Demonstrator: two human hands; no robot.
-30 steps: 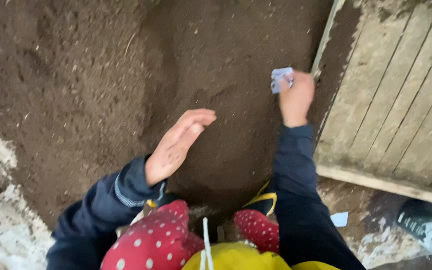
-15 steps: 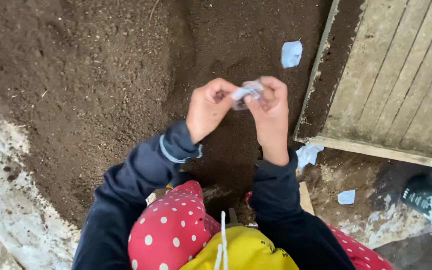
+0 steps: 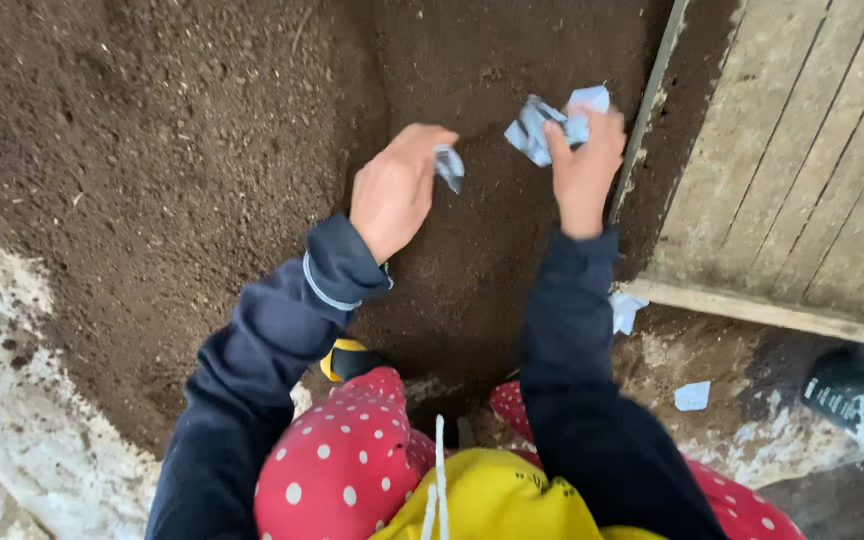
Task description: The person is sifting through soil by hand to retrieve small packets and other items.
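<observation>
Dark soil bed (image 3: 152,150), left hand (image 3: 392,190) pinching paper scrap (image 3: 449,166), right hand (image 3: 584,165) clutching crumpled paper (image 3: 535,128)

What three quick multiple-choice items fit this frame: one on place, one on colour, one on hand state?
1. Where is the wooden board panel?
A. right of the soil
B. left of the soil
C. under the knees

2. What colour are the sleeves?
A. white
B. dark navy
C. green

3. What is the right hand doing?
A. resting flat and empty
B. gripping crumpled paper
C. holding a trowel

Answers:
1 A: the wooden board panel lies at the right edge of the soil.
2 B: both sleeves are dark navy.
3 B: the right hand is closed on crumpled paper; the left hand pinches a small scrap.
</observation>
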